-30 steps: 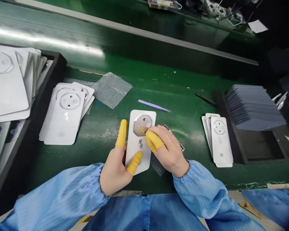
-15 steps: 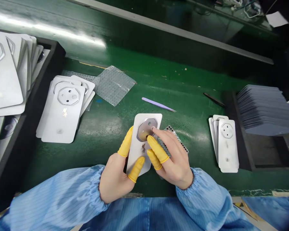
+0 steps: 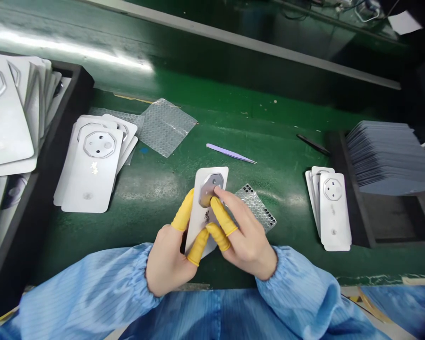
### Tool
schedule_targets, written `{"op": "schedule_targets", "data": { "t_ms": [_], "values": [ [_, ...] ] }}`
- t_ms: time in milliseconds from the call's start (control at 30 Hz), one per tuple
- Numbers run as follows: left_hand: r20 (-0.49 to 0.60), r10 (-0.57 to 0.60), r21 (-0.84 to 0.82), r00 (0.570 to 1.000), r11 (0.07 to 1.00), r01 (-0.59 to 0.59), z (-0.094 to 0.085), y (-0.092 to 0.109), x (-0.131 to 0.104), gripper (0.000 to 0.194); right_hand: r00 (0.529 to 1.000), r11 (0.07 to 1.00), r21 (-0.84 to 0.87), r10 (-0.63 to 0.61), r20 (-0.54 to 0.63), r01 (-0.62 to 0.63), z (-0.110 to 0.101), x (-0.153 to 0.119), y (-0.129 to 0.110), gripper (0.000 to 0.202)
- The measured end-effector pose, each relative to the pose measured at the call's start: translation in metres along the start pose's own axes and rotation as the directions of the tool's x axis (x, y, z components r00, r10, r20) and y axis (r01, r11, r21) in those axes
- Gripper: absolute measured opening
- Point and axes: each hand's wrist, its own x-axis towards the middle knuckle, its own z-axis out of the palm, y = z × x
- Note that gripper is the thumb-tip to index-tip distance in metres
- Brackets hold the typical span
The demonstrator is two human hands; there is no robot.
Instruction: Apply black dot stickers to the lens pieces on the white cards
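Observation:
In the middle of the head view, a white phone back cover (image 3: 199, 231) is held tilted, its silver octagonal camera plate (image 3: 207, 194) facing up. My left hand (image 3: 168, 259) is closed on its lower left part, with yellow finger cots on thumb and index finger. My right hand (image 3: 246, 241) has its fingers drawn close together on the cover; two fingertips press on the camera plate, one bare and one in a yellow cot. Its thumb, also in a cot, lies just below. Any small part under these fingertips is hidden. Beside this hand lies a clear sheet with small black rings (image 3: 258, 205).
Purple tweezers (image 3: 230, 153) lie beyond my hands, near bubble wrap (image 3: 168, 127). White covers (image 3: 99, 184) are piled at left, beside a black tray (image 3: 42, 184) of more covers. At right are more covers (image 3: 335, 217), dark tweezers (image 3: 313, 144) and a black box (image 3: 356, 222) with grey sheets.
The cover has turned a little and its top has moved left. My right hand has shifted slightly left with it, fingertips still on the camera plate, uncovering more of the clear sheet.

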Motion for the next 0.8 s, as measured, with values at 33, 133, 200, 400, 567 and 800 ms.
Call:
{"op": "schedule_targets", "data": {
  "t_ms": [33,133,200,400,567,800],
  "values": [
    [0.019,-0.011,-0.072,1.0,0.997,0.012,0.0,0.0,0.0,0.076,1.0,1.0,0.024,-0.002,-0.021,0.002,-0.001,0.0,0.002,0.033],
    [0.058,-0.023,-0.249,0.998,0.968,0.037,0.0,0.004,0.002,0.076,0.996,0.998,0.059,-0.017,-0.084,0.022,-0.004,0.001,0.007,0.038],
    [0.07,-0.022,-0.325,0.997,0.945,0.044,-0.001,0.008,0.003,0.075,0.994,0.998,0.054,-0.018,-0.11,0.024,-0.005,0.001,0.007,0.04],
    [0.107,-0.015,-0.399,0.994,0.915,0.057,-0.003,0.015,0.004,0.074,0.993,0.999,0.051,-0.011,-0.121,0.017,-0.007,0.0,0.005,0.041],
    [0.124,-0.045,-0.422,0.991,0.902,0.093,-0.003,0.019,0.002,0.071,0.997,1.0,0.009,-0.017,-0.079,0.017,-0.011,0.0,0.004,0.037],
    [0.114,-0.105,-0.404,0.988,0.903,0.142,-0.004,0.015,0.001,0.077,0.996,0.997,-0.074,0.0,0.09,0.007,-0.013,0.005,0.003,0.032]
  ]
}}
